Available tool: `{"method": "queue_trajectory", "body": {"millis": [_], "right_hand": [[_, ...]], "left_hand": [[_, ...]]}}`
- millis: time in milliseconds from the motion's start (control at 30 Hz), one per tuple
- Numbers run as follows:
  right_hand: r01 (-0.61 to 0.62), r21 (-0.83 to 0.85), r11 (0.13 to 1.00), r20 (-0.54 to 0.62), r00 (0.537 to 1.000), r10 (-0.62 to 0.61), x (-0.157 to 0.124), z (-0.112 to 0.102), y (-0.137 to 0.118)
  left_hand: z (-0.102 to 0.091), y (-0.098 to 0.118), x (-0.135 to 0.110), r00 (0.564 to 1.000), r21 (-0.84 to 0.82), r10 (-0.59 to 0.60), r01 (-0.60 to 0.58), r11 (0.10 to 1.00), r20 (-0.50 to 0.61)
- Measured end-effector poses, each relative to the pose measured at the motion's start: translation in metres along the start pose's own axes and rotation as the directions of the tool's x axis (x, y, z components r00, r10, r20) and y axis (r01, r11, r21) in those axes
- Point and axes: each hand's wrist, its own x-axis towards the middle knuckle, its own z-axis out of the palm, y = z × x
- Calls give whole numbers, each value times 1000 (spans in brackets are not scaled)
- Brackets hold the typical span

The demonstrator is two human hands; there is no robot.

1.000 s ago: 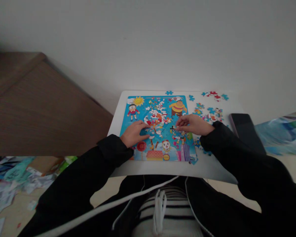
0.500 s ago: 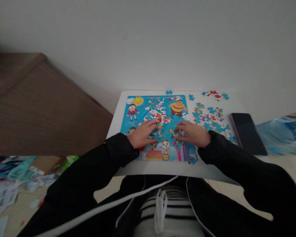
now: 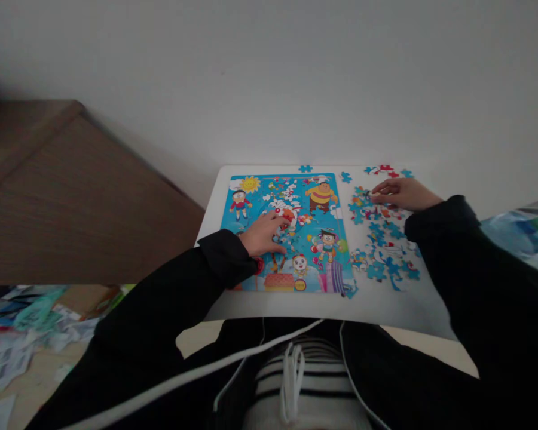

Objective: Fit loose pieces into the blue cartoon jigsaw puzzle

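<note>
A blue cartoon jigsaw puzzle [image 3: 269, 280] lies on a small white table [image 3: 242, 306], with a few small loose pieces on its middle. My left hand [image 3: 263, 233] rests on the left-centre of the puzzle, thumb and fingers apart, hiding part of the picture. To the right of the board, my right hand [image 3: 401, 193] is over the loose puzzle pieces [image 3: 388, 269]. Its thumb and fingertips are pinched together on a small puzzle piece [image 3: 371, 194] with a pale edge; the fingers cover most of it.
More loose pieces [image 3: 385, 169] lie along the table's far edge, against a pale wall [image 3: 269, 83]. A brown wooden cabinet [image 3: 94, 203] stands at the left. Plastic bags [image 3: 524, 233] are at the right. A white cable [image 3: 197, 373] crosses my lap.
My right hand has moved from the puzzle's lower right to the loose pieces on the right, uncovering a cartoon figure. My left hand stays on the puzzle, shifted slightly. The phone is now hidden behind my right sleeve.
</note>
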Motion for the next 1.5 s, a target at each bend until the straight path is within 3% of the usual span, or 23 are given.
{"method": "queue_trajectory", "body": {"millis": [100, 300, 467, 633, 867, 1000, 1067, 1167, 1200, 1300, 1400, 1500], "right_hand": [[-79, 46, 996, -29, 996, 80, 10, -8, 16], [-132, 100, 986, -129, 981, 144, 26, -10, 16], [-124, -45, 991, -148, 982, 117, 38, -19, 15], [-144, -120, 982, -149, 981, 126, 40, -28, 14], [-207, -315, 926, -267, 956, 123, 41, -34, 28], [-148, -483, 863, -341, 940, -29, 31, -29, 21], [-50, -526, 849, -322, 936, -144, 23, -20, 6], [151, -537, 830, -175, 943, -284, 11, 8, -30], [267, -531, 804, -88, 926, -366, 7, 22, -44], [550, -490, 676, 140, 816, -561, -3, 68, -82], [625, -563, 541, 252, 753, -608, -13, 109, -106], [644, -612, 458, 307, 728, -613, -20, 134, -115]], "left_hand": [[-1, -2, 2, 999, -58, -36, 36, 998, 5], [-1, -7, 5, 998, -220, -52, 44, 974, -32], [2, -11, 1, 993, -345, -115, 95, 934, -38], [1, -13, 1, 988, -347, -150, 126, 930, -43], [-14, -10, 23, 992, -471, -122, 87, 878, -45], [-16, -19, 36, 982, -506, -190, 155, 848, -17], [-15, -26, 38, 975, -498, -223, 191, 846, -6], [-12, -34, 37, 967, -496, -254, 228, 838, 14], [-11, -35, 36, 965, -500, -260, 235, 833, 21], [-10, -35, 33, 965, -517, -260, 240, 822, 35], [-13, -34, 28, 964, -512, -266, 238, 825, 20], [-19, -36, 21, 959, -491, -284, 239, 838, -19]]}}
